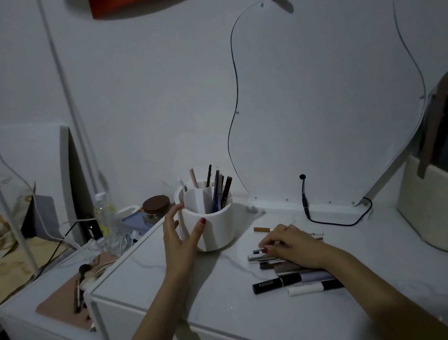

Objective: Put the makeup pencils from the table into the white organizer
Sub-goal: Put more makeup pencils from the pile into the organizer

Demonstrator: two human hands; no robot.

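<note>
Organizer (213, 226), white and round, stands mid-table (230, 313) with several pencils upright inside. It is touched by the left hand (180, 240), fingers spread and nearly straight, thumb on its near wall. Pencils (294, 277) lie in a loose pile to its right. The right hand (292, 246) is laid over the pile, fingers curled, one pencil apparently pinched at the thumb.
</note>
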